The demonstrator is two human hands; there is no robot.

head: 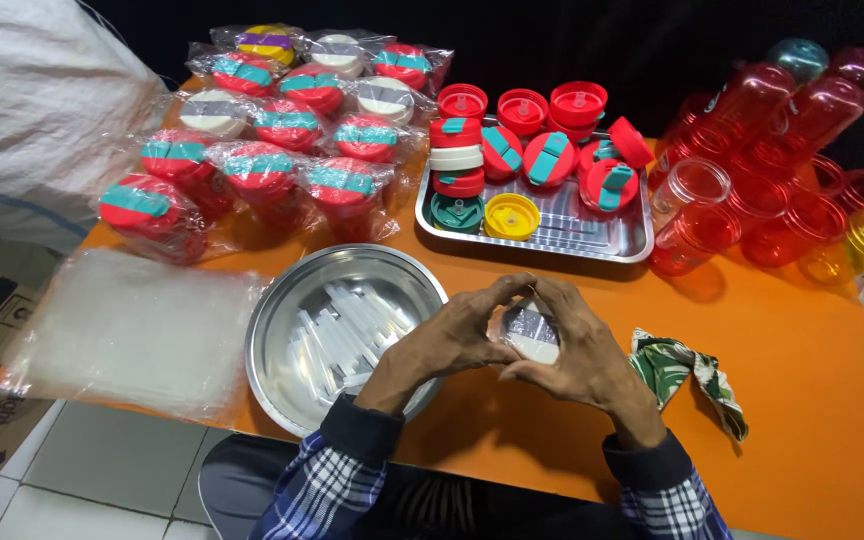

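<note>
Seen from above, two hands meet over an orange tabletop (812,400), just in front of the person's body. The left hand (447,340) and the right hand (577,355) curl around a white lid wrapped in clear plastic (532,332), fingers closed on its edge from both sides with thumbs meeting above it, a grip that seems to hold the wrapping tight around the lid. Right beside the left hand sits a round metal bowl (282,330) holding white straws, close enough to reach without stretching. Further left lies a flat stack of clear plastic bags (132,330). Beyond the hands, a metal tray (592,235) carries loose red, white, green and yellow lids, and beyond that to the left stands a cluster of bagged cups (282,140), apparently finished and kept apart. To the far right, empty red cups (762,190) lie heaped together. A crumpled patterned cloth (687,375) rests just beside the right hand.
</note>
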